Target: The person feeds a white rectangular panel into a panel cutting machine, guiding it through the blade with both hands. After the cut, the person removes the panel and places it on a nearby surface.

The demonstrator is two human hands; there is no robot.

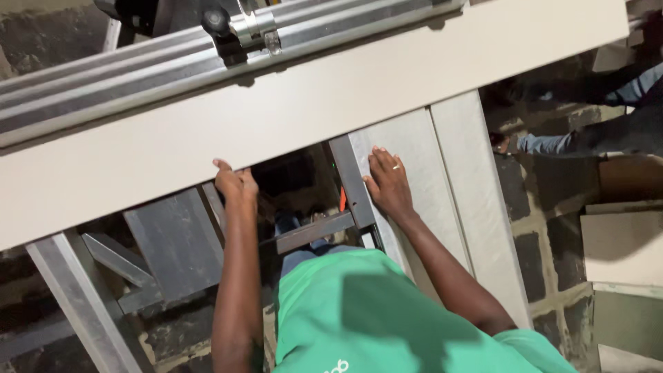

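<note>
A long pale board (pixel 290 117) lies across a metal frame, running from lower left to upper right. My left hand (pixel 235 184) grips its near edge, thumb on top and fingers curled under. My right hand (pixel 388 183) lies flat, fingers spread, on a second pale board strip (pixel 414 159) that runs toward me under the long board. A ring shows on one finger. A grey metal rail (pixel 173 65) with a black knob and clamp (pixel 231 27) rests along the far edge of the long board.
Dark metal frame bars (pixel 349 179) and a grey panel (pixel 176 242) stand below the boards. Another person's legs (pixel 587 141) show at the right. More pale board pieces (pixel 621 245) lie at the right on the stone-paved ground (pixel 545 255).
</note>
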